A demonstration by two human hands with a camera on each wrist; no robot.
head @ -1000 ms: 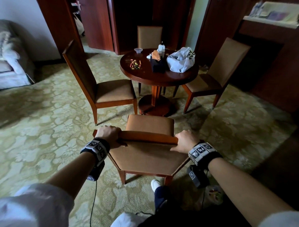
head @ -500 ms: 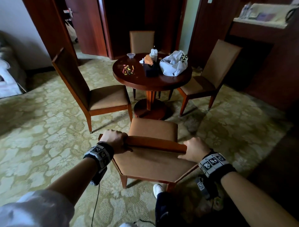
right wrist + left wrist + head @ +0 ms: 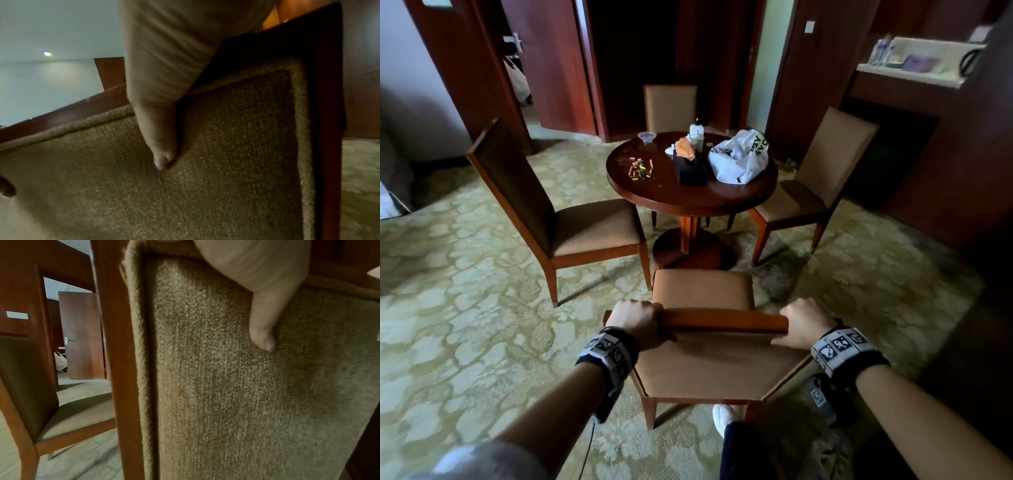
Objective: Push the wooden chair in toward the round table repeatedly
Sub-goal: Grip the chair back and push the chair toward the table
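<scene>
The wooden chair point(image 3: 717, 363) with tan upholstery stands right in front of me, its seat facing the round table point(image 3: 688, 197). My left hand point(image 3: 635, 323) grips the left end of the top rail, and my right hand point(image 3: 803, 322) grips the right end. In the left wrist view the thumb point(image 3: 265, 324) lies on the fabric of the backrest point(image 3: 226, 386). The right wrist view shows the same for the right thumb point(image 3: 160, 146) on the backrest point(image 3: 205, 186). The front of the seat sits close to the table's pedestal base point(image 3: 688, 250).
Three more chairs ring the table: left point(image 3: 571, 219), far point(image 3: 671, 106), right point(image 3: 811, 174). On the table lie a white plastic bag point(image 3: 739, 157), a dark tissue box point(image 3: 691, 168) and small coloured bits point(image 3: 640, 169). Patterned carpet point(image 3: 465, 325) covers the floor. My shoe point(image 3: 722, 416) is behind the chair.
The chair and both hands have moved forward toward the table over the last second. The grip on the top rail is unchanged.
</scene>
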